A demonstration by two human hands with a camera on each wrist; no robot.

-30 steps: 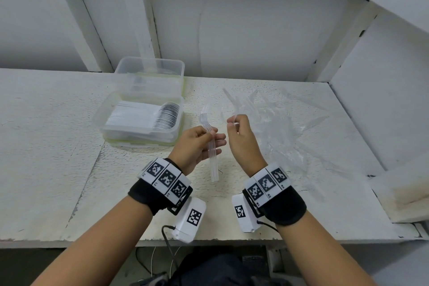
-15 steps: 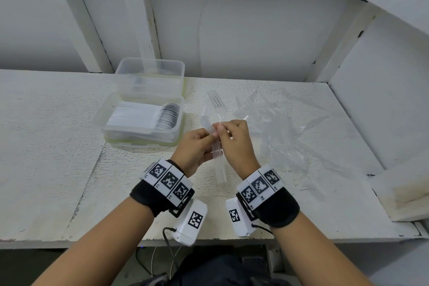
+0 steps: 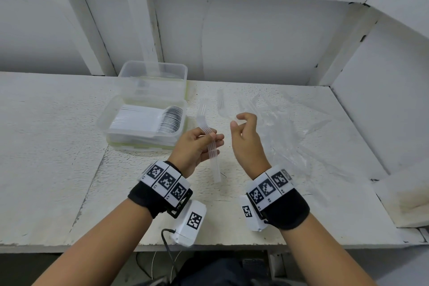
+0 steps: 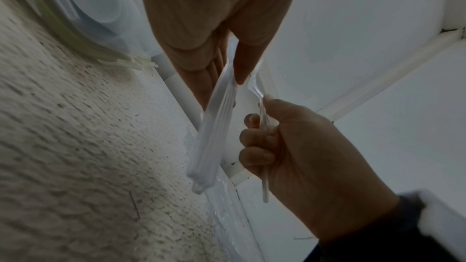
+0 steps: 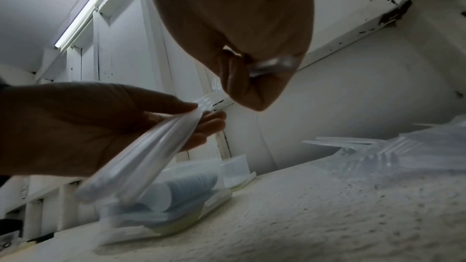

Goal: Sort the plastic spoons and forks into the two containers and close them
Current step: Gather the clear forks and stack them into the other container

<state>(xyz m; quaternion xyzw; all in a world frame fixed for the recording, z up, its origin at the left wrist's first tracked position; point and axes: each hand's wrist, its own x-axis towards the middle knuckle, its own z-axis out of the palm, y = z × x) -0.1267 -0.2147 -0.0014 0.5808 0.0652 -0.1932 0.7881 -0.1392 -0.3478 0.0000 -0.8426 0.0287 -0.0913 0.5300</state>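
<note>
Hands (image 3: 220, 137) apart again, forks (image 3: 210, 144) blurred.

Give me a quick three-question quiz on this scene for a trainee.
1. True or false: the left hand holds a bundle of forks.
2. What fills the near container? A. spoons B. knives C. straws
3. Fill in: the right hand grips a single ____.

Key: 1 true; 2 A; 3 fork.
</note>
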